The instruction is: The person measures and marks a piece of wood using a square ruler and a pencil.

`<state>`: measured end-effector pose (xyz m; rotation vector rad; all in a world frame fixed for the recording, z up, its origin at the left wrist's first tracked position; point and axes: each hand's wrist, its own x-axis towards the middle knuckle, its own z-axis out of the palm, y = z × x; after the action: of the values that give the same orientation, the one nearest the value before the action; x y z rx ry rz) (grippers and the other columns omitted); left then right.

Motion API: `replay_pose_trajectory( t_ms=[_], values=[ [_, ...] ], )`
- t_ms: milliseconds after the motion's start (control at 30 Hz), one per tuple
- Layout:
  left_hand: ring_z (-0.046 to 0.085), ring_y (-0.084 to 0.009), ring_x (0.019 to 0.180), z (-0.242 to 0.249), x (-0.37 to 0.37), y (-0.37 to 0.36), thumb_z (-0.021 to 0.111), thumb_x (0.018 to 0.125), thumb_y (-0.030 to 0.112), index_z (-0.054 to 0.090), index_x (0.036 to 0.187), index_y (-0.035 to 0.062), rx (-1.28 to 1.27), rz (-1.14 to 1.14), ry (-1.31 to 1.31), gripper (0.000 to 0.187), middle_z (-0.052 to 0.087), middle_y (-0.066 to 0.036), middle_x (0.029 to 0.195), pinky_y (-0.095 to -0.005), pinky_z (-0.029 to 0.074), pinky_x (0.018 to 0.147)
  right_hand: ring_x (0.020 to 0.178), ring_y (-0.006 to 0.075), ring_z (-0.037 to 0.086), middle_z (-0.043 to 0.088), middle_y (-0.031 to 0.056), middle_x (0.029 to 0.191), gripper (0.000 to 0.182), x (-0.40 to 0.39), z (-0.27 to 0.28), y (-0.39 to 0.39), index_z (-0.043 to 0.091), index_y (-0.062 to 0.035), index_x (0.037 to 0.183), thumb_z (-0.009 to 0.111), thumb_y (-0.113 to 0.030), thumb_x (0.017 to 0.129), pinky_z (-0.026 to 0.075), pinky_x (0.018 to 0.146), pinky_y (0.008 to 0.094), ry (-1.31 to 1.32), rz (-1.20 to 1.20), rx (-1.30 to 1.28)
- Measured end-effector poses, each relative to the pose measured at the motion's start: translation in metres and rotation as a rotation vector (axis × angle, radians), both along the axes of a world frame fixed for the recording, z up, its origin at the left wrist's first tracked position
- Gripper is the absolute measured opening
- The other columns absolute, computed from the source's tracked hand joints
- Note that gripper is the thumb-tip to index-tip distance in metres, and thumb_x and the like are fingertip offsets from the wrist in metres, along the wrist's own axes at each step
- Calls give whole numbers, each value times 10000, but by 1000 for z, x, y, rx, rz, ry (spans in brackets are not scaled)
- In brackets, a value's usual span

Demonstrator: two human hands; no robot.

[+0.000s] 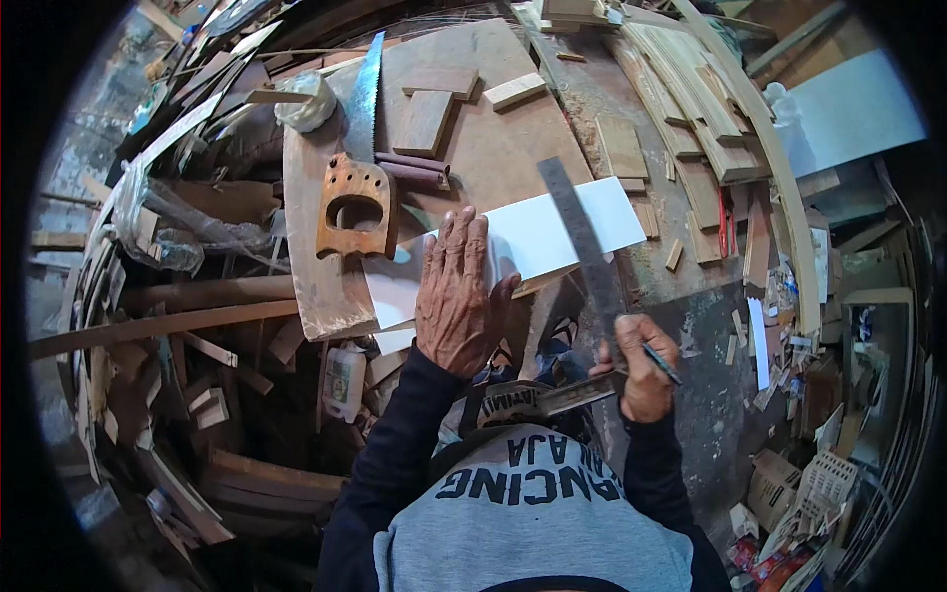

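A white board (552, 237) lies slantwise over the front of the worktable. My left hand (452, 296) presses flat on its left part, fingers stretched out and thumb to the side. In my right hand (646, 367) are a carpenter's square and a dark pencil (661, 362), which sticks out past the fingers. The square's dark metal blade (577, 227) crosses the right part of the board, while its stock (577, 395) is close to my body. Left of my left hand, a handsaw (357, 212) with a wooden handle rests on the table.
Several wood offcuts (426, 120) lie on the worktable (493, 59) beyond the board. A plastic-wrapped container (308, 104) stands at the table's left. Stacked planks (691, 89) fill the back right. Scrap wood crowds the left floor, and a plastic bottle (343, 383) is below the table edge.
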<state>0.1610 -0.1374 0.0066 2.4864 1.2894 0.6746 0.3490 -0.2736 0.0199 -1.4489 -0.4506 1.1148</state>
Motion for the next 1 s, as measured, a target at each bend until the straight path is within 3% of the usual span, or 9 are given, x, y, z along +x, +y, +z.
replay_pose_trajectory(
  t_ms=[300,333,467,767,1000],
  values=[
    [345,-413,1404,11,11,16,621,943,324,416,1430,23,36,-136,-51,608,407,-182,1500,-519,283,1146,633,89,596,635,36,741,232,-44,-13,7,616,-31,892,531,-200,1027,546,587,251,84,82,60],
    [332,-397,1419,5,10,17,642,929,337,457,1421,72,38,-144,-35,588,430,-124,1500,-529,263,1157,637,92,602,632,38,740,232,-45,-23,6,613,-29,898,520,-195,1032,552,592,254,98,98,97],
    [305,-357,1448,6,10,17,654,918,362,501,1408,103,3,-139,85,575,458,-76,1498,-544,196,1186,658,104,620,627,53,746,240,-46,-19,7,597,-16,915,502,-198,1039,556,601,257,73,183,118],
    [312,-338,1448,6,6,20,630,931,307,484,1433,105,-34,-159,72,561,433,-81,1518,-531,192,1186,731,145,656,654,91,837,266,-43,-23,8,606,19,1021,481,-215,1047,561,721,277,261,319,78],
    [337,-335,1432,9,4,23,638,923,291,482,1435,96,-48,-186,67,569,431,-78,1521,-523,204,1182,763,164,683,676,120,885,270,-36,-22,10,606,31,1044,479,-207,1047,572,736,276,398,385,77]
  ],
)
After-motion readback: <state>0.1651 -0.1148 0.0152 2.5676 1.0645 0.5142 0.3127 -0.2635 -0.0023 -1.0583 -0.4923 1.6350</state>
